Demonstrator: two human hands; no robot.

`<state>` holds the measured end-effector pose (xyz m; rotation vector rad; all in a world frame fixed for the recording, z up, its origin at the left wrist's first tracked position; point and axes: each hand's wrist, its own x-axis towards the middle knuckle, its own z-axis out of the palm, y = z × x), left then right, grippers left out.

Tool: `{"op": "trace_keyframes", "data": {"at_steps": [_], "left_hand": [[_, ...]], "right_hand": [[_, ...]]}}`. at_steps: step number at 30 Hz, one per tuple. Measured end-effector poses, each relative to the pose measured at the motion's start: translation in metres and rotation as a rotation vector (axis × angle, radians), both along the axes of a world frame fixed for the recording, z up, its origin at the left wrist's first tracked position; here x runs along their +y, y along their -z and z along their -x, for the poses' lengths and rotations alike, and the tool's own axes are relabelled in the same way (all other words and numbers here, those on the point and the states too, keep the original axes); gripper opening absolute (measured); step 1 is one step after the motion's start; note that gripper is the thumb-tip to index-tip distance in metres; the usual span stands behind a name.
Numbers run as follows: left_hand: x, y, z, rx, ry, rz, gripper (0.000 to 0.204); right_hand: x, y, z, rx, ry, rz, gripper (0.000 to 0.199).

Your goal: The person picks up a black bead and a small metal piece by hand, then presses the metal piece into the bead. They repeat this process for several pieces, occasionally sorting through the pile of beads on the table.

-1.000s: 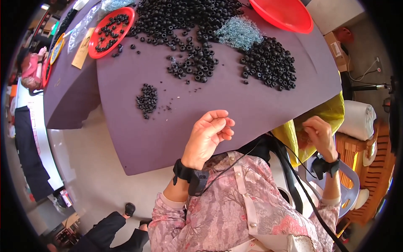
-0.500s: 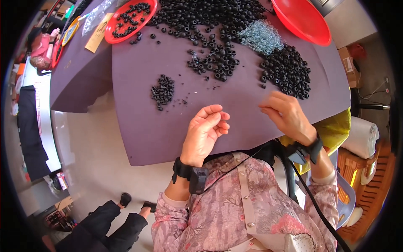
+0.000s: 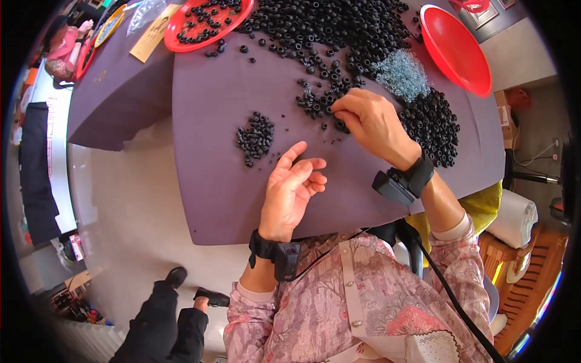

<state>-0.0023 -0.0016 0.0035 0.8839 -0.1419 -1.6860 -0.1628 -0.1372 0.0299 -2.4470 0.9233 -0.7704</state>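
Note:
Small hollow black plastic pieces [image 3: 321, 104] lie loose in the middle of the purple-covered table [image 3: 212, 193]. My right hand [image 3: 376, 128] is over their near edge, fingers drawn together and tips down among them. Anything between those fingertips is hidden. My left hand [image 3: 289, 192] hovers palm-up above the near part of the cloth, index finger stretched and the others loosely curled, with nothing visible in it. A small heap of tinier black parts [image 3: 255, 139] lies beyond it to the left. Right of my right hand is a denser pile of black ring-like pieces [image 3: 433, 130].
Tangled clear bluish bits [image 3: 402, 74] sit beside a large black heap [image 3: 327, 27]. A red bowl [image 3: 455, 51] stands far right; a red tray [image 3: 209, 24] with black pieces is far left. A person [image 3: 63, 48] sits at the left; another's dark-trousered legs [image 3: 158, 314] show below.
My right hand has moved left and away from me, onto the loose black pieces. My left index finger has straightened away from the thumb. The whole view has shifted slightly.

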Motion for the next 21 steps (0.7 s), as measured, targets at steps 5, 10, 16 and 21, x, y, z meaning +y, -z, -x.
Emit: {"op": "trace_keyframes", "data": {"at_steps": [5, 10, 16, 21], "left_hand": [[-0.001, 0.004, -0.009, -0.011, -0.018, 0.010, 0.030], [0.002, 0.014, -0.007, 0.015, -0.009, 0.070, 0.024], [0.002, 0.014, -0.008, 0.048, -0.023, 0.071, 0.022], [0.003, 0.014, -0.005, 0.049, -0.007, 0.077, 0.021]], "right_hand": [[-0.032, 0.015, -0.018, 0.034, 0.024, 0.030, 0.010], [-0.048, 0.018, -0.036, 0.123, 0.006, 0.129, 0.008], [-0.056, 0.017, -0.050, 0.230, -0.053, 0.225, 0.011], [-0.059, 0.018, -0.051, 0.255, -0.082, 0.225, 0.011]]}}
